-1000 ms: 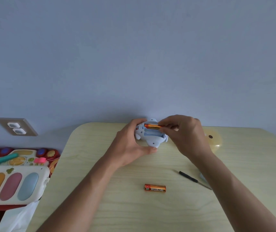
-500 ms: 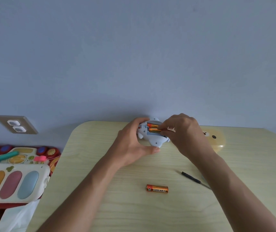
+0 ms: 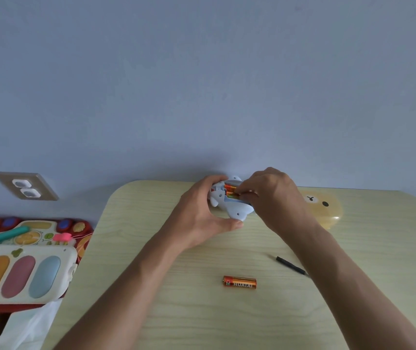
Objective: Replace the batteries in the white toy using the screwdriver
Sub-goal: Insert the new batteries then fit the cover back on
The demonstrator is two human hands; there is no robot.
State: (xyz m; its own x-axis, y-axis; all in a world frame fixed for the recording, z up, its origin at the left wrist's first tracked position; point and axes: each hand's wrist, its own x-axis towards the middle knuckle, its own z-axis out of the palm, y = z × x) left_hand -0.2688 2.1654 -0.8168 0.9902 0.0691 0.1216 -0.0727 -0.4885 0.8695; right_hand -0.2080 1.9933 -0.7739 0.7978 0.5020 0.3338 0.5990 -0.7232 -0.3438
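Smooth pale wood-grain table [image 3: 176, 311], glossy white plastic toy [image 3: 237, 210], shiny orange metallic battery [image 3: 239, 282], matt wall [image 3: 202, 84]

- Both forearms are bare as far as the lower edge of the view, on the near side of the table [image 3: 151, 311]: no sleeve or cuff shows.
- The left hand [image 3: 202, 213], over the table's far part, wears no glove, ring or watch strap.
- The right hand [image 3: 275, 198], also over the table's far part, is likewise bare, with nothing worn at the wrist.
- Fingernails are short and unpainted where visible.
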